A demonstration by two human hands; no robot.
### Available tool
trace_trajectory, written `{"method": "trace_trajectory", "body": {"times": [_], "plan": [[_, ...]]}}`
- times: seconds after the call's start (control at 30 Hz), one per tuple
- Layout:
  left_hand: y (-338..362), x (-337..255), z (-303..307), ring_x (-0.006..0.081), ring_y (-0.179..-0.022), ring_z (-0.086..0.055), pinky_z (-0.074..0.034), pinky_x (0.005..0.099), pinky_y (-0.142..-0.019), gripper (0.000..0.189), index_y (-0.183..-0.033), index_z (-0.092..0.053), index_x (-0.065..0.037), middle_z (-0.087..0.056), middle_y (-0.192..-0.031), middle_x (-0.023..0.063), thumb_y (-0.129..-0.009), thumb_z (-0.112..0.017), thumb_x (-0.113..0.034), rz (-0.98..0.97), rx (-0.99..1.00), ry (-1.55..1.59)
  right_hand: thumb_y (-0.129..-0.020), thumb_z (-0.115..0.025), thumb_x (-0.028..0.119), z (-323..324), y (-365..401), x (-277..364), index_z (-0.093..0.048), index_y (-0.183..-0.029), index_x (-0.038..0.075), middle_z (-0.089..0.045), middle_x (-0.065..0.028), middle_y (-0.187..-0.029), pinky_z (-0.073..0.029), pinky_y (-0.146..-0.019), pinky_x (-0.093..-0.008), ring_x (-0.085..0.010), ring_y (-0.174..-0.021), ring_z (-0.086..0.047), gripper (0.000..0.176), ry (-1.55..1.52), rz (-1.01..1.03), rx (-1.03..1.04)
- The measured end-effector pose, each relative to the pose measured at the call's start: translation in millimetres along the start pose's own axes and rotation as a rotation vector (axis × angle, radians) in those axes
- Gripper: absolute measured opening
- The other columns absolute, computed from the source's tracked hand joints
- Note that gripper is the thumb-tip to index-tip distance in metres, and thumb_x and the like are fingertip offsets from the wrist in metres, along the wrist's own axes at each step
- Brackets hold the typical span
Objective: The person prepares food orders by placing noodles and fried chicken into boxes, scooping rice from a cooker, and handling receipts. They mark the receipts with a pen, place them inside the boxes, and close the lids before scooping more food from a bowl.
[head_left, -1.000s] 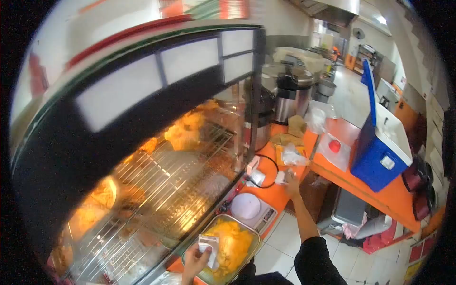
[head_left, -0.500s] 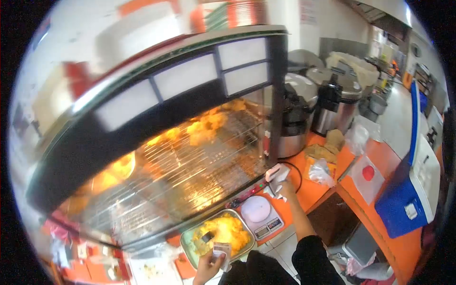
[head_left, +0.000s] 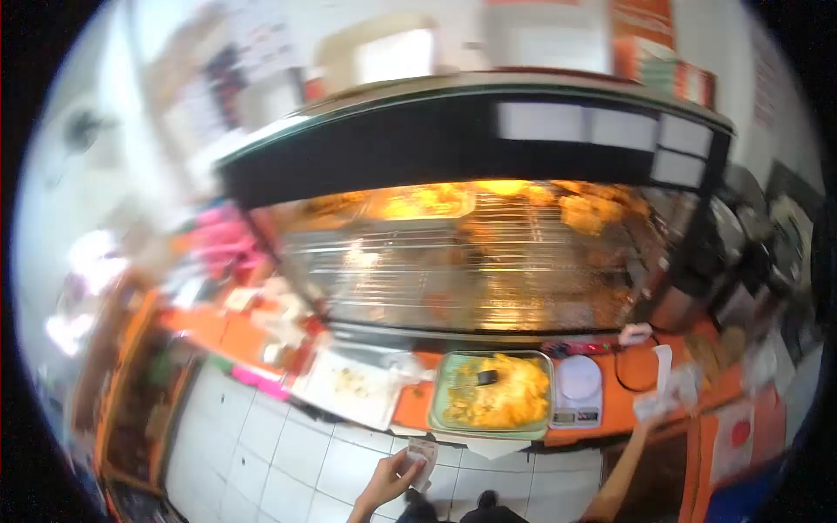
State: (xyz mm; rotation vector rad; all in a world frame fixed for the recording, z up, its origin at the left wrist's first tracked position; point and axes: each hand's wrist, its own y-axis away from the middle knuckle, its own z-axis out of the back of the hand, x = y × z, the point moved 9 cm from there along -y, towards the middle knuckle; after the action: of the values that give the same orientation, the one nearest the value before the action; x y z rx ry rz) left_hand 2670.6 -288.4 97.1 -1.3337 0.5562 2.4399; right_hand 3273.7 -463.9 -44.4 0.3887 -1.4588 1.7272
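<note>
My left hand is closed around a small printed paper, pale and flat like a folded banknote, above the tiled floor. At the counter's right part, my right hand is blurred, its fingers against a crumpled white paper. Between the hands stands a metal tray of yellow-orange food, with a small black object on it. A white kitchen scale sits beside the tray, nearer my right hand.
Behind the tray stands a lit glass display warmer with wire racks and fried food. A white tray with crumbs lies to the left on the orange counter. Metal pots stand at the right, and an orange-edged shelf at the far left.
The view has swung left, showing more counter and floor. My left hand with the paper now appears below the food tray, apart from it. My right hand has moved away from the warmer's edge.
</note>
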Motion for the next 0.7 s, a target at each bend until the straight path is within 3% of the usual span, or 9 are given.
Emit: {"method": "trace_trajectory", "body": {"times": [0.1, 0.13, 0.27, 0.33, 0.43, 0.5, 0.53, 0.63, 0.7], "plan": [[21, 23, 42, 0.0179, -0.065, -0.062, -0.048, 0.0311, -0.060, 0.030, -0.112, -0.055, 0.001, -0.065, -0.075, 0.0140, -0.091, -0.057, -0.020, -0.071, -0.213, 0.108, -0.064, -0.073, 0.014, 9, 109, 36, -0.064, -0.091, 0.001, -0.060, -0.0148, -0.090, -0.050, -0.071, -0.0357, -0.0256, -0.084, -0.061, 0.031, -0.152, -0.114, 0.179], [29, 31, 61, 0.0268, -0.066, -0.063, -0.048, 0.0338, -0.061, 0.028, -0.111, -0.051, 0.001, -0.064, -0.075, 0.0172, -0.092, -0.053, -0.019, -0.084, -0.322, 0.085, -0.065, -0.073, 0.014, -1, 167, 43, -0.064, -0.092, 0.001, -0.060, -0.0141, -0.092, -0.050, -0.072, -0.0351, -0.0244, -0.085, -0.060, 0.031, -0.206, -0.186, 0.353], [86, 86, 145, 0.0371, -0.077, -0.063, -0.047, 0.0378, -0.064, 0.024, -0.102, -0.042, 0.003, -0.062, -0.082, 0.0238, -0.096, -0.045, -0.020, 0.038, -0.593, 0.103, -0.067, -0.074, 0.015, -44, 472, 131, -0.064, -0.095, 0.001, -0.059, -0.0115, -0.100, -0.049, -0.074, -0.0327, -0.0199, -0.092, -0.060, 0.033, -0.430, -0.441, 1.514], [127, 104, 192, 0.0383, -0.078, -0.063, -0.047, 0.0392, -0.064, 0.026, -0.105, -0.040, 0.003, -0.062, -0.085, 0.0249, -0.096, -0.044, -0.020, 0.002, -0.742, 0.101, -0.069, -0.074, 0.016, -25, 607, 221, -0.064, -0.097, 0.001, -0.059, -0.0102, -0.103, -0.049, -0.075, -0.0315, -0.0176, -0.095, -0.059, 0.033, -0.579, -0.217, 2.129], [211, 156, 266, 0.0387, -0.083, -0.061, -0.046, 0.0397, -0.068, 0.031, -0.112, -0.037, 0.005, -0.061, -0.091, 0.0255, -0.096, -0.043, -0.021, 0.128, -0.910, 0.043, -0.069, -0.069, 0.009, 77, 605, 467, -0.065, -0.095, 0.003, -0.062, -0.0097, -0.102, -0.048, -0.078, -0.0317, -0.0167, -0.094, -0.059, 0.027, -0.591, 0.647, 2.379], [285, 211, 296, 0.0382, -0.084, -0.060, -0.046, 0.0390, -0.071, 0.034, -0.114, -0.037, 0.007, -0.061, -0.091, 0.0247, -0.096, -0.044, -0.022, 0.436, -0.957, 0.087, -0.069, -0.069, 0.008, 114, 611, 551, -0.065, -0.097, 0.003, -0.063, -0.0096, -0.100, -0.047, -0.081, -0.0313, -0.0163, -0.093, -0.060, 0.029, -0.964, 0.674, 2.496], [323, 223, 317, 0.0357, -0.075, -0.059, -0.046, 0.0377, -0.068, 0.035, -0.113, -0.036, 0.008, -0.061, -0.087, 0.0213, -0.096, -0.045, -0.021, 0.338, -1.088, 0.078, -0.068, -0.069, 0.008, 133, 622, 577, -0.065, -0.098, 0.003, -0.064, -0.0096, -0.099, -0.046, -0.082, -0.0311, -0.0160, -0.093, -0.060, 0.030, -1.155, 0.671, 2.543], [426, 274, 360, 0.0175, -0.064, -0.058, -0.045, 0.0306, -0.055, 0.028, -0.109, -0.040, 0.003, -0.062, -0.083, 0.0138, -0.095, -0.049, -0.019, 0.327, -1.452, 0.296, -0.066, -0.072, 0.009, 139, 686, 589, -0.064, -0.095, 0.002, -0.065, -0.0074, -0.090, -0.044, -0.082, -0.0289, -0.0138, -0.088, -0.059, 0.031, -0.758, 0.497, 2.871], [457, 300, 383, 0.0116, -0.066, -0.054, -0.043, 0.0263, -0.056, 0.024, -0.109, -0.038, -0.001, -0.060, -0.079, 0.0092, -0.095, -0.047, -0.017, 0.348, -1.533, 0.312, -0.068, -0.073, 0.010, 130, 718, 603, -0.063, -0.091, 0.003, -0.062, -0.0032, -0.081, -0.043, -0.077, -0.0265, -0.0103, -0.082, -0.056, 0.026, -0.553, 0.495, 2.884]]}}
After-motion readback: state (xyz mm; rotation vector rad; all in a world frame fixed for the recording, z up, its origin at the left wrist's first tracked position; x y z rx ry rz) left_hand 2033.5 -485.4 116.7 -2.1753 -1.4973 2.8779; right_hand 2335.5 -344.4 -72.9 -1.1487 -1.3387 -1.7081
